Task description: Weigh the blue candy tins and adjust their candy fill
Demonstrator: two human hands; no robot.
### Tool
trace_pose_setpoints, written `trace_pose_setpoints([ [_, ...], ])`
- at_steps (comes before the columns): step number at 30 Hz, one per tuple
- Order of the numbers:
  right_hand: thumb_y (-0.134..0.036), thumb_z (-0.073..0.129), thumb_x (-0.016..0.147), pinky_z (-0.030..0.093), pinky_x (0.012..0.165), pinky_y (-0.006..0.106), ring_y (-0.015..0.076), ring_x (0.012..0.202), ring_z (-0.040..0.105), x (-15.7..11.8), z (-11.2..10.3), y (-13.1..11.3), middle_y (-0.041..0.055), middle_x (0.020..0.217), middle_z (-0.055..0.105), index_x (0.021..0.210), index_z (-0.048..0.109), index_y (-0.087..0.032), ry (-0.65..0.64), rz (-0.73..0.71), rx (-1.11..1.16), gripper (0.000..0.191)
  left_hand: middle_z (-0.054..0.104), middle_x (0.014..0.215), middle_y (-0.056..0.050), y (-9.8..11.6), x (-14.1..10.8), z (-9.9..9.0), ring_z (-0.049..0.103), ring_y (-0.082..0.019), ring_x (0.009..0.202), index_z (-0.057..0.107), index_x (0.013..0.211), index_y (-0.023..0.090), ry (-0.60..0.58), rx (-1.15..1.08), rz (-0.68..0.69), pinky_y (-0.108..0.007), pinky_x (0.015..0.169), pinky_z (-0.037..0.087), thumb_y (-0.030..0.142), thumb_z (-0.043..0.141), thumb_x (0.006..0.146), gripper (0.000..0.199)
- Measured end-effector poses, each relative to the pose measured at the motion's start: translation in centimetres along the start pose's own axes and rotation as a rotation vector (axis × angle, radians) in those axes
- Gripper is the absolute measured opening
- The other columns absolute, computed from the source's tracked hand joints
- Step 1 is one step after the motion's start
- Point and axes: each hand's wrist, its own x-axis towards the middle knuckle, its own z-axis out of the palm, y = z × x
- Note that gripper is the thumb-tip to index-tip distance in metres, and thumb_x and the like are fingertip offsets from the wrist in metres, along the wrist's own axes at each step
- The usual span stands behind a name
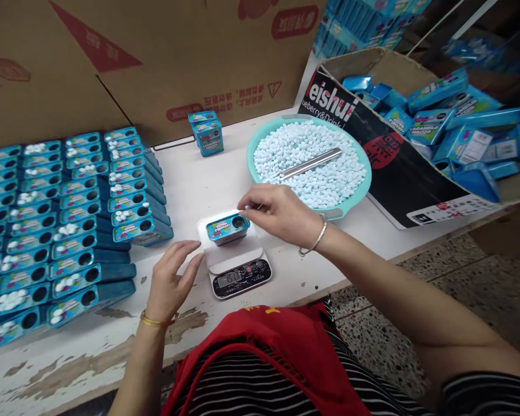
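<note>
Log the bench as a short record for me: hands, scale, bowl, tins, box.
Left hand: open, fingertips beside the scale; contact unclear
Right hand: fingertips over the tin; grip unclear
Scale: bears the tin; display on, digits hard to read
Bowl: white pieces, scoop lying on top
Tin rows: at left, pieces on some tops
Box: jumbled tins, at right

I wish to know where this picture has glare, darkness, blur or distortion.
Head view: glints line the silver metal scoop; head view: the upper right corner is dim and soft; head view: the blue rectangular container on the white plastic scale looks fairly sharp; head view: wide-angle stretch seems likely near the edges.
</note>
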Motion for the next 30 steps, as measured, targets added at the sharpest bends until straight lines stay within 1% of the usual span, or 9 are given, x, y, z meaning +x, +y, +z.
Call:
trace_pose_setpoints([
  [4,-0.007,0.057,0.082,0.043,0.069,0.027,0.0126,0.073,0.054,0.4,1.0,-0.7,0.0068,0.087,0.063,0.091,0.068,-0.011,-0.136,0.016,-0.126,0.015,0.067,0.1,-0.007,-0.2,-0.7,-0.1,0.062,-0.016,0.095,0.063,0.105,0.017,-0.009,-0.003,-0.017,-0.029,0.086,0.05,0.021,0.056,0.089,0.018],
  [7,-0.006,0.055,0.082,0.044,0.072,0.029,0.0143,0.076,0.056,0.3,0.9,-0.9,0.0064,0.086,0.064,0.088,0.068,-0.012,-0.151,0.012,-0.15,0.016,0.067,0.1,-0.007,-0.4,-1.0,0.0,0.062,-0.016,0.094,0.063,0.104,0.017,-0.012,-0.009,-0.031,-0.029,0.085,0.05,0.02,0.056,0.089,0.017],
  [9,-0.007,0.055,0.082,0.045,0.076,0.031,0.0155,0.08,0.057,0.2,0.7,-0.8,0.0059,0.086,0.065,0.086,0.068,-0.014,-0.083,0.016,-0.073,0.015,0.067,0.099,-0.007,-0.4,-1.1,0.0,0.063,-0.015,0.094,0.063,0.104,0.017,-0.007,-0.012,-0.032,-0.029,0.085,0.05,0.02,0.056,0.089,0.017],
  [11,-0.013,0.059,0.082,0.048,0.075,0.032,0.0151,0.079,0.058,-0.1,0.2,-0.3,0.0048,0.086,0.065,0.087,0.068,-0.015,0.026,0.066,0.127,0.011,0.067,0.098,-0.007,-0.5,-1.1,0.0,0.063,-0.015,0.093,0.064,0.103,0.017,0.001,-0.014,-0.032,-0.029,0.085,0.05,0.02,0.057,0.088,0.017],
  [15,-0.029,0.069,0.079,0.052,0.068,0.028,0.0116,0.073,0.059,-1.4,-1.2,1.5,0.0026,0.086,0.065,0.091,0.068,-0.018,0.193,0.32,0.65,0.017,0.067,0.099,-0.007,-0.7,-1.2,-0.3,0.063,-0.016,0.094,0.064,0.101,0.016,0.019,-0.014,-0.047,-0.029,0.085,0.05,0.02,0.057,0.088,0.016],
  [18,-0.034,0.068,0.081,0.054,0.073,0.025,0.0105,0.077,0.061,-3.2,-2.0,3.0,0.0028,0.088,0.065,0.089,0.068,-0.019,0.298,0.494,0.887,0.017,0.067,0.098,-0.007,-1.0,-1.3,-0.4,0.063,-0.016,0.093,0.065,0.1,0.017,0.024,-0.002,-0.067,-0.03,0.085,0.05,0.021,0.057,0.088,0.014],
  [22,-0.028,0.072,0.076,0.056,0.084,0.027,0.0135,0.088,0.065,-5.5,-2.2,4.1,0.0045,0.092,0.069,0.089,0.068,-0.019,0.325,0.634,0.943,0.016,0.068,0.098,-0.007,-1.2,-1.2,-0.4,0.063,-0.016,0.093,0.065,0.099,0.016,0.033,0.014,-0.064,-0.03,0.085,0.05,0.021,0.058,0.088,0.014],
  [25,-0.025,0.074,0.074,0.055,0.087,0.029,0.0146,0.089,0.067,-6.4,-1.8,4.1,0.0048,0.092,0.071,0.092,0.066,-0.019,0.308,0.663,0.923,0.021,0.068,0.098,-0.007,-1.0,-0.9,-0.3,0.063,-0.016,0.093,0.065,0.099,0.016,0.03,0.015,-0.051,-0.03,0.085,0.05,0.02,0.058,0.088,0.014],
  [30,-0.036,0.073,0.076,0.056,0.067,0.027,0.0131,0.07,0.068,-6.5,-1.1,3.3,0.0036,0.083,0.072,0.091,0.055,-0.021,0.274,0.625,0.881,0.028,0.068,0.096,-0.006,-0.7,-0.4,-0.3,0.063,-0.016,0.092,0.064,0.098,0.016,0.026,0.006,-0.028,-0.03,0.084,0.051,0.021,0.057,0.088,0.013],
])
